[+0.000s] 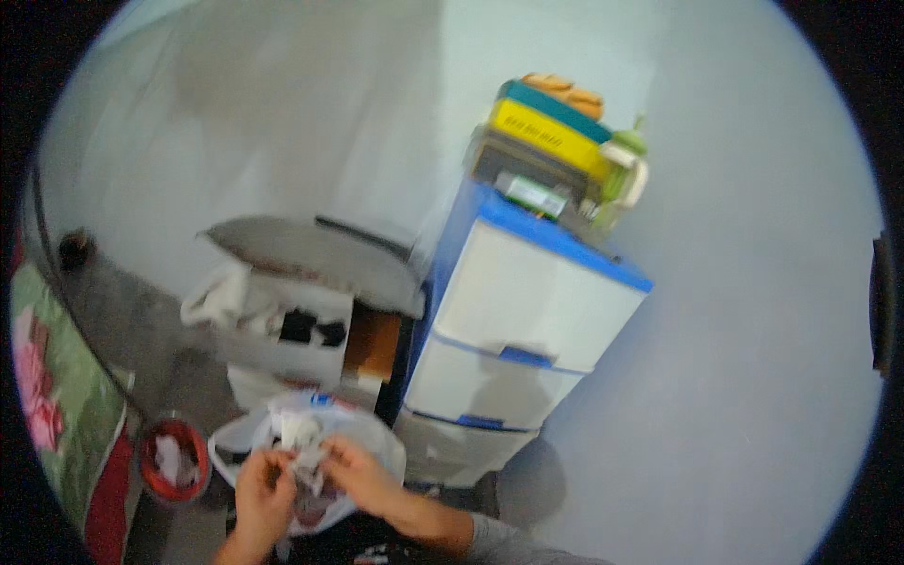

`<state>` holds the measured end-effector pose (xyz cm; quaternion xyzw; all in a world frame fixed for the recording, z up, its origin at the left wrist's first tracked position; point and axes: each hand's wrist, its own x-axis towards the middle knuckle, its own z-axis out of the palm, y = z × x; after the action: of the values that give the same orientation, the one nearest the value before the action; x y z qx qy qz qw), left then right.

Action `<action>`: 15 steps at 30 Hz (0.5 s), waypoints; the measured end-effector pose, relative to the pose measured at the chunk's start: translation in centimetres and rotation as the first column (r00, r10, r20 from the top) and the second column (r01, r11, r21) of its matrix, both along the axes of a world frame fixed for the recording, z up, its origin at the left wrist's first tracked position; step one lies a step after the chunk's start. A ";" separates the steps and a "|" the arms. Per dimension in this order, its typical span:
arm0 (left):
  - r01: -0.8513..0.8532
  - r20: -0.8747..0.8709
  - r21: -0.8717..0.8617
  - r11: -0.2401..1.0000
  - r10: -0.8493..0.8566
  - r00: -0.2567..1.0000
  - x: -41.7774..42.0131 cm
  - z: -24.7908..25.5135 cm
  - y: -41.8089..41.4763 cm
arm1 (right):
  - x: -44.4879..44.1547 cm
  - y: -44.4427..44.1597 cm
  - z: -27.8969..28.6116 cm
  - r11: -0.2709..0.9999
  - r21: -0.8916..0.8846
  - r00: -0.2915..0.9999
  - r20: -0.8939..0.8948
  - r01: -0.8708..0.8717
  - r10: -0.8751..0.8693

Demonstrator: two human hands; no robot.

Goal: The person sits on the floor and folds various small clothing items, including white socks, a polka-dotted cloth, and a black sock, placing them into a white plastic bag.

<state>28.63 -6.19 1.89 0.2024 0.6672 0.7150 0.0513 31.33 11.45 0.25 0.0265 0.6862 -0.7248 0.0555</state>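
Observation:
A crumpled whitish piece (308, 467), cloth or thin plastic, hangs between my two hands. My left hand (265, 487) pinches its left side between thumb and fingers. On the other side, my right hand (357, 473) grips it with the fingertips. Both hands are above the opening of a white plastic bag (385, 452) that bears coloured print. Inside the bag is more crumpled pale material, partly hidden by the hands. Blur hides the finer details.
Right of the bag stands a blue and white plastic drawer unit (537, 289) with boxes (544, 134) and a green bottle (621, 169) on top. Behind is a pale box (275, 357) holding white and black cloth. A red basket (205, 455) sits to the left, beside a green bed cover (78, 395).

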 end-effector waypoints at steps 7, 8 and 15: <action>0.083 0.330 0.865 0.494 -0.687 0.647 -3.5 0.5 0.6 | -1.9 2.0 2.5 0.641 -0.767 0.994 -0.086 -0.023 -0.067; 0.051 0.332 0.880 0.472 -0.689 0.644 -3.6 1.3 0.7 | -1.8 2.2 3.6 0.637 -0.771 0.994 -0.086 -0.022 -0.070; -0.034 0.350 0.910 0.414 -0.722 0.597 -5.9 0.4 0.6 | -2.7 2.5 1.2 0.541 -0.840 0.997 -0.072 -0.047 -0.025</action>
<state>22.72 -5.54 2.30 0.0544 0.0817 0.9273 0.3612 28.67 13.92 1.41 -0.0350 0.2568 -0.9650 0.0398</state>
